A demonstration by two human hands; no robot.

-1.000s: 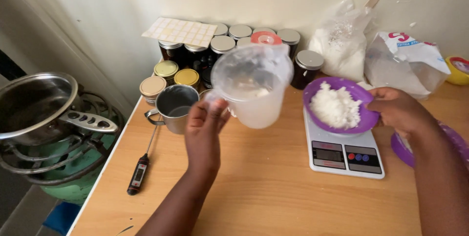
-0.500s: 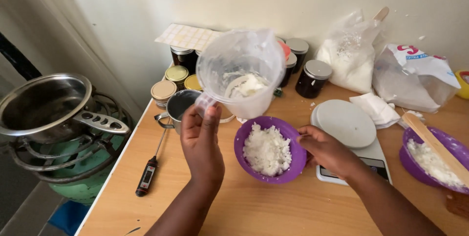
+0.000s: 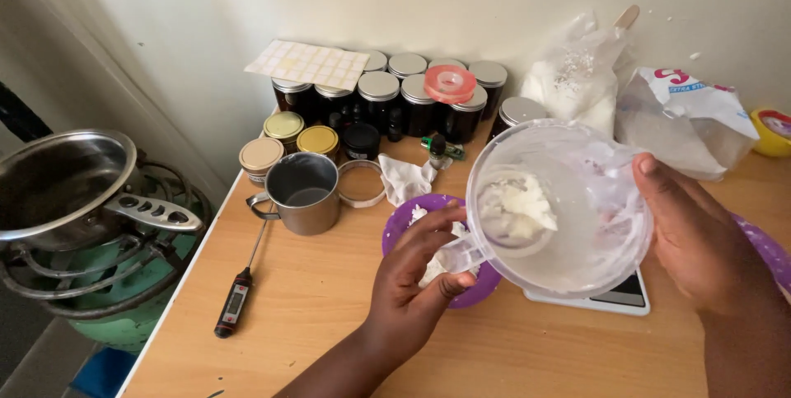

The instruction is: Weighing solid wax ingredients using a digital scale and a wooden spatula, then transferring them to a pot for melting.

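Note:
My left hand [image 3: 412, 283] grips the handle of a clear plastic jug [image 3: 577, 233]. The jug is tipped with its mouth toward me, and a lump of white waxy stuff [image 3: 515, 200] lies inside it. My right hand [image 3: 692, 237] presses against the jug's right side. A purple bowl [image 3: 400, 233] with more of the white stuff sits on the wooden table under the jug and my left hand, mostly hidden. A white kitchen scale [image 3: 614, 299] shows below the jug's bottom edge.
A metal mug [image 3: 305, 192] and a probe thermometer [image 3: 235, 303] lie to the left. Several dark jars with silver lids [image 3: 412, 93] line the wall, with plastic bags [image 3: 577, 77] to their right. A steel pot on a gas burner [image 3: 58, 184] stands off the table's left edge. A second purple bowl [image 3: 770, 250] is at far right.
The purple bowl went from the scale to the table in front of me. My right hand left the bowl and now steadies the jug, which has come down and tipped over the bowl.

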